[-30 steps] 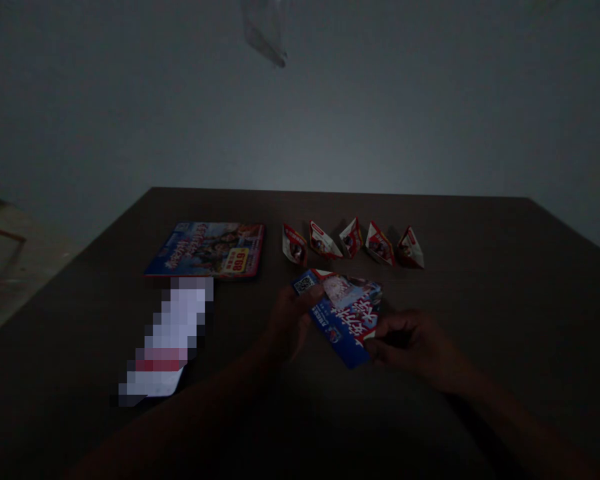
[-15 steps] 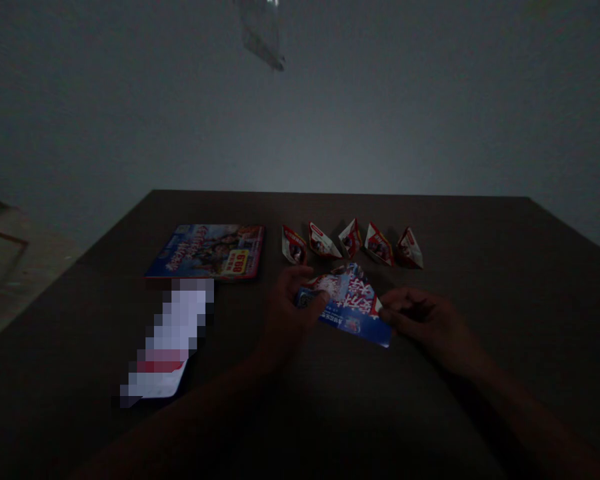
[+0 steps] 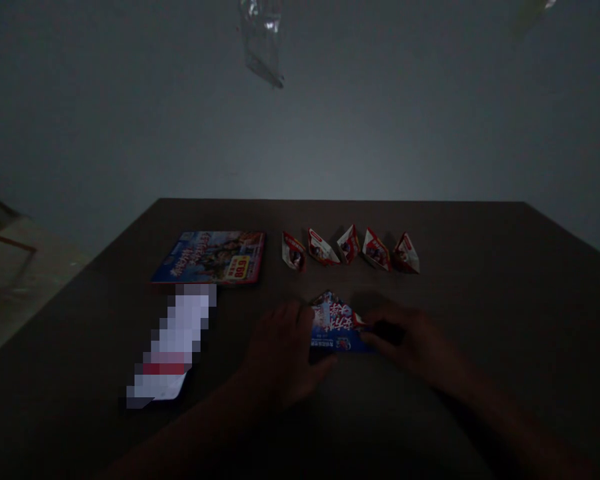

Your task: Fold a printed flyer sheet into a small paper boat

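In the dim light a printed paper leaflet (image 3: 336, 327), blue with red and white lettering and a folded, pointed top, lies low over the dark table. My left hand (image 3: 287, 347) grips its left side, fingers over the paper and thumb along the lower edge. At the right corner my right hand (image 3: 405, 337) pinches the leaflet between thumb and fingers. Both hands hide the leaflet's side edges. Beyond it stand several small folded paper pieces (image 3: 377, 250) in a row, red and white.
A flat printed pack (image 3: 207, 257) with a yellow price label lies at the left. Below it rests a phone (image 3: 167, 387) with a bright, blurred-out screen. The table (image 3: 430, 217) meets a grey wall, where a clear plastic item (image 3: 263, 43) hangs.
The leaflet has come down and nearer to me and turned straighter. My left hand has shifted toward me, its thumb moving from the paper's face to the lower edge.
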`<state>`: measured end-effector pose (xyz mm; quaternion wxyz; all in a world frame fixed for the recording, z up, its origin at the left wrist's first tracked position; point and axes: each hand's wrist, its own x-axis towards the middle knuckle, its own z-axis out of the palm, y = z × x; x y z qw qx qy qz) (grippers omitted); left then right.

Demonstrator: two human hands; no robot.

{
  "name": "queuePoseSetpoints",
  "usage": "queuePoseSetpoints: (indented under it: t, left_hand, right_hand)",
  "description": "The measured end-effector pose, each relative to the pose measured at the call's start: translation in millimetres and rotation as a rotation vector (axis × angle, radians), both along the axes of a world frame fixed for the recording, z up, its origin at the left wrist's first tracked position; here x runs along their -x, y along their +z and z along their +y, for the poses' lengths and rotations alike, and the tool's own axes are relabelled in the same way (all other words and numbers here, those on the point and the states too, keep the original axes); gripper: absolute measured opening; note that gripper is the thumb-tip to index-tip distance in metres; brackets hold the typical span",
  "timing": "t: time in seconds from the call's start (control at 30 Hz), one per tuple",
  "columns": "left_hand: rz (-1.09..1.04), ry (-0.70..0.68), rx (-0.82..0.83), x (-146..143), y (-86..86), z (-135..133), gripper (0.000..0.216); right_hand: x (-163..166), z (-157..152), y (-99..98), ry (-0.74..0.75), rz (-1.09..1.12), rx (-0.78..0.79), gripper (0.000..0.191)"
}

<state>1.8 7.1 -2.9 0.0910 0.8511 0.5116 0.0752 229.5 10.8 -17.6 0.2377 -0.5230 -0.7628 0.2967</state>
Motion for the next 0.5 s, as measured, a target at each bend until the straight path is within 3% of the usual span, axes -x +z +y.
queuePoseSetpoints:
  t: [0.23,0.5]
  left_hand:
    - [0.048,-0.01,-0.052,8,-6.5,0,0.044]
    - [0.056,-0.014,-0.092,10,-4.4,2,0.056]
  right_hand:
    - [4,-2,-1.7,0.088,-0.161,-0.188,0.049]
    - [1,-3,-2.5,0.124,-0.261,-0.239,0.038]
